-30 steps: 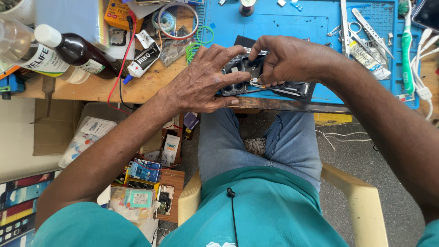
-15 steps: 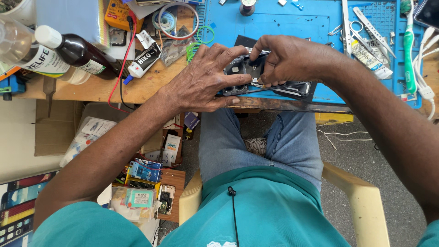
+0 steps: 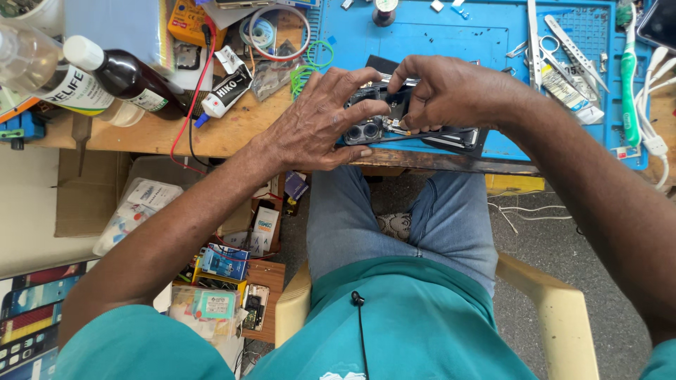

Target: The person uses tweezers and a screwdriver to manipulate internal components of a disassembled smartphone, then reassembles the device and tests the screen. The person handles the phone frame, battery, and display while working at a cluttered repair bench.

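An opened black phone (image 3: 384, 127) with its inner parts and two camera lenses showing lies at the near edge of a blue work mat (image 3: 451, 35). My left hand (image 3: 317, 123) grips its left end, fingers curled over the top. My right hand (image 3: 447, 91) pinches at the phone's upper middle with thumb and forefinger; what the fingertips hold is too small to tell. Part of the phone is hidden under both hands.
Tweezers and scissors (image 3: 546, 42) and a green-handled brush (image 3: 629, 77) lie at the mat's right. A dark bottle (image 3: 123, 77), a clear bottle (image 3: 35, 63), a small tube (image 3: 225, 91) and a red wire (image 3: 190, 105) crowd the wooden bench's left. Boxes and phones (image 3: 218, 281) sit on the floor.
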A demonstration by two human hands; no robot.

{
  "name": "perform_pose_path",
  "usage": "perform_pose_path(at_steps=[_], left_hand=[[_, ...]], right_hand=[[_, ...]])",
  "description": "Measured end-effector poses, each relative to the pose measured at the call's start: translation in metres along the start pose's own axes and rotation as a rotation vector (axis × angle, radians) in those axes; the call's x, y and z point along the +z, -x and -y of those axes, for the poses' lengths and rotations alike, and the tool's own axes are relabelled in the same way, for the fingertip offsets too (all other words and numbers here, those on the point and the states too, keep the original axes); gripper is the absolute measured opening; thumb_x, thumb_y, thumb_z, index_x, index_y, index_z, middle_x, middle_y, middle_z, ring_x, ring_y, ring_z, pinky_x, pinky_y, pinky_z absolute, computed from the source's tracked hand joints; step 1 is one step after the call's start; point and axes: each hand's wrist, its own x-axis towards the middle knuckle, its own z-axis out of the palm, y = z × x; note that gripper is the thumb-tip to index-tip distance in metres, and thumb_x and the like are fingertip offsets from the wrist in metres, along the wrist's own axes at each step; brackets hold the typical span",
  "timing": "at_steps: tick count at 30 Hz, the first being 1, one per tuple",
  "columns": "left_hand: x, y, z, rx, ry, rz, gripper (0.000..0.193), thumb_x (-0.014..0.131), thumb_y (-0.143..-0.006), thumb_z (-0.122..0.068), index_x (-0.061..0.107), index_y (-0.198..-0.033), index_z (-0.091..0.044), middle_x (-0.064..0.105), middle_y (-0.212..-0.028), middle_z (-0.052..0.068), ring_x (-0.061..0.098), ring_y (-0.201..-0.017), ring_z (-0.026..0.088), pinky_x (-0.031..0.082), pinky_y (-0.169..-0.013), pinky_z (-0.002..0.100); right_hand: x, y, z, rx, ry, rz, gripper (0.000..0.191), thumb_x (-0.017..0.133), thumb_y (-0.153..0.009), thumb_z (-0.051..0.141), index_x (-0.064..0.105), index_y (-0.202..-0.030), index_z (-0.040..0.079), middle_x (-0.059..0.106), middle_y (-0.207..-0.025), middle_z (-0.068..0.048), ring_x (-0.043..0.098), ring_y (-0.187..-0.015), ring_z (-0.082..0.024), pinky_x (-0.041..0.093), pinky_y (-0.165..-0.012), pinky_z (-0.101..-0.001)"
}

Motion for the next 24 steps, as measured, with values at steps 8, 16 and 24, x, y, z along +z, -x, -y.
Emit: perform_pose_path(at_steps=[8, 16, 24], left_hand=[[-0.003, 0.000, 0.009, 0.033, -0.016, -0.006, 0.061, 0.080, -0.090, -0.053, 0.059, -0.139, -0.023, 0.039, -0.150, 0.015, 0.044, -0.133, 0.036, 0.038, -0.108, 0.058], [0.002, 0.005, 0.011, -0.016, -0.046, -0.012, 0.070, 0.074, -0.090, -0.067, 0.059, -0.141, -0.022, 0.038, -0.150, 0.015, 0.043, -0.128, 0.036, 0.038, -0.105, 0.058], [0.004, 0.012, 0.013, 0.016, -0.074, -0.031, 0.063, 0.077, -0.091, -0.063, 0.063, -0.141, -0.027, 0.035, -0.153, 0.013, 0.043, -0.128, 0.034, 0.040, -0.101, 0.055]], right_hand=[[-0.007, -0.015, -0.001, 0.003, -0.019, 0.056, 0.069, 0.079, -0.072, 0.000, 0.052, -0.135, 0.002, 0.076, -0.077, -0.014, 0.072, -0.070, -0.021, 0.054, -0.062, -0.0350], [-0.010, -0.023, 0.002, 0.002, -0.007, 0.094, 0.066, 0.078, -0.073, 0.001, 0.054, -0.134, 0.004, 0.073, -0.074, -0.010, 0.068, -0.067, -0.020, 0.051, -0.059, -0.0346], [-0.008, -0.027, 0.010, 0.026, 0.076, 0.088, 0.064, 0.079, -0.076, 0.004, 0.055, -0.135, 0.005, 0.072, -0.072, -0.009, 0.069, -0.066, -0.020, 0.050, -0.059, -0.0352]])
